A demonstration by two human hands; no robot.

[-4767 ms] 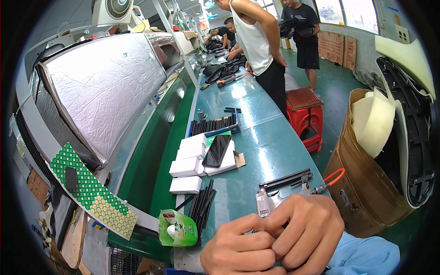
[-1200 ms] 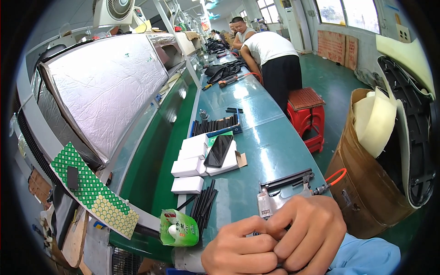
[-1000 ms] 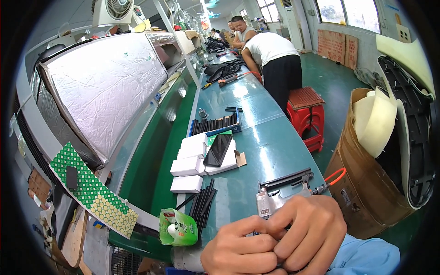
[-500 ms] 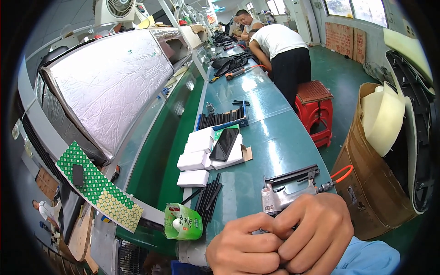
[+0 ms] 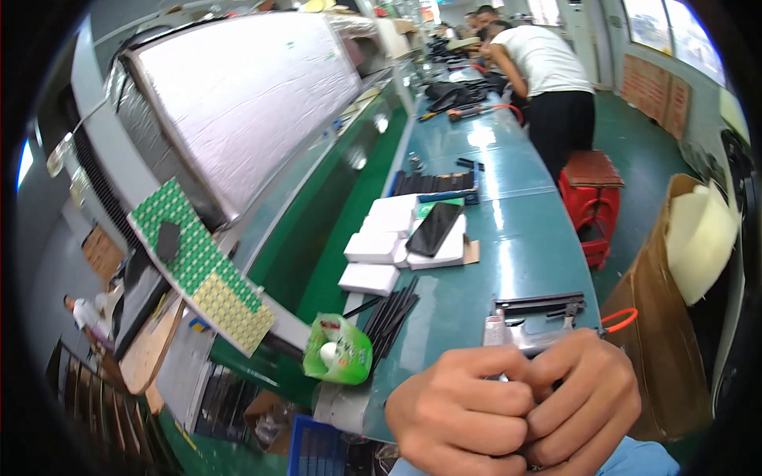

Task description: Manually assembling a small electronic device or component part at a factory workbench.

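Observation:
My left hand (image 5: 468,408) and my right hand (image 5: 589,397) are close together over the near end of the table, knuckles up and fingers curled in. A small shiny bit shows between them, but the fingers hide most of what they hold. Just beyond my hands lies a metal air stapler (image 5: 524,337) with a black magazine, and an orange air hose (image 5: 621,320) runs off its right end. Black strips (image 5: 390,321) lie in a loose pile left of the stapler, beside a green cut-open pouch (image 5: 337,349) with something white inside.
White boxes (image 5: 370,278) are grouped mid-table with a black phone (image 5: 435,228) on top. Behind them sits a blue tray (image 5: 470,195) of black strips. A co-worker (image 5: 552,59) bends over the table's far end near red stools (image 5: 591,198). A cardboard box (image 5: 663,317) stands at right.
The view has swung, so the table and my hands sit farther right in the picture. My hands stay closed together. A person at the far end now shows less of themselves.

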